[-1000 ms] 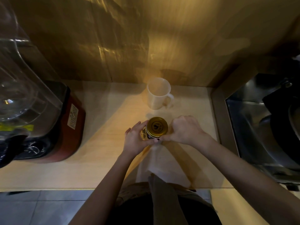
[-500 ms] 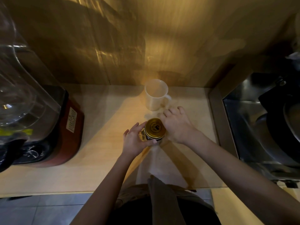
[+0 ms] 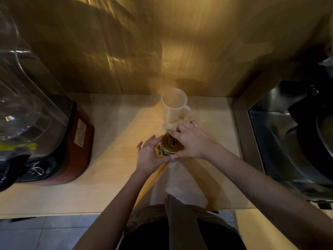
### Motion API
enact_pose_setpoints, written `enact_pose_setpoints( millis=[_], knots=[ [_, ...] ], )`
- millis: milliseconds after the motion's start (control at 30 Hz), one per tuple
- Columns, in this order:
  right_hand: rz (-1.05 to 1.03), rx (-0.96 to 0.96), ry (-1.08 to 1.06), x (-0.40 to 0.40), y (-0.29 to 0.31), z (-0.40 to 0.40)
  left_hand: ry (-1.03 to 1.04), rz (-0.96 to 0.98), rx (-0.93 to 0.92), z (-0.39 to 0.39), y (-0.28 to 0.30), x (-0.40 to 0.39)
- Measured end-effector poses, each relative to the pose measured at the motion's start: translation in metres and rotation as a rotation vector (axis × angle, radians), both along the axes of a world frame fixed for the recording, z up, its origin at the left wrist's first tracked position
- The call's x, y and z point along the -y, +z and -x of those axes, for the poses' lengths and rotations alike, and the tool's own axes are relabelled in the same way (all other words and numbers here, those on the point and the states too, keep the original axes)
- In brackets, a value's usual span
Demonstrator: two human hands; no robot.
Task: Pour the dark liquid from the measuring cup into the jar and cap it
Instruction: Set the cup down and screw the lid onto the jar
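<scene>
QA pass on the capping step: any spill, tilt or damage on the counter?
Nothing stands out. The jar stands on the counter with its gold lid on, left hand steadying, right hand on the lid. The measuring cup is upright; no puddle visible.

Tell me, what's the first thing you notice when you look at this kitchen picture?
Right in the middle, two hands meet on a small jar with a shiny gold lid: the left hand cups its side and the right hand grips the lid. Just behind them a pale measuring cup stands upright and looks empty. At the far left sits a big blender with a clear jug on a red base.
</scene>
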State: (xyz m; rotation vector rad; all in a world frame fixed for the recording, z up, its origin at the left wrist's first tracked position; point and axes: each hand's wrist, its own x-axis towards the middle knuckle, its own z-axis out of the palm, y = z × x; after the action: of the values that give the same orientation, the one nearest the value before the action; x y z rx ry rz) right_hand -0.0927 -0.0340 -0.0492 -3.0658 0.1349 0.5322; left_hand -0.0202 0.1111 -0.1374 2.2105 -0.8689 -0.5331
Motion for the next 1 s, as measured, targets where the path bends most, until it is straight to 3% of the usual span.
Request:
enact_pose_setpoints(
  millis=[567, 1000],
  knots=[
    [-0.128, 0.07, -0.135, 0.003, -0.01, 0.004, -0.046, -0.015, 0.091, 0.001, 0.003, 0.0],
    [-0.178, 0.1, -0.21, 0.012, -0.01, -0.012, -0.048, -0.1, 0.041, -0.02, 0.017, 0.016]
  ],
)
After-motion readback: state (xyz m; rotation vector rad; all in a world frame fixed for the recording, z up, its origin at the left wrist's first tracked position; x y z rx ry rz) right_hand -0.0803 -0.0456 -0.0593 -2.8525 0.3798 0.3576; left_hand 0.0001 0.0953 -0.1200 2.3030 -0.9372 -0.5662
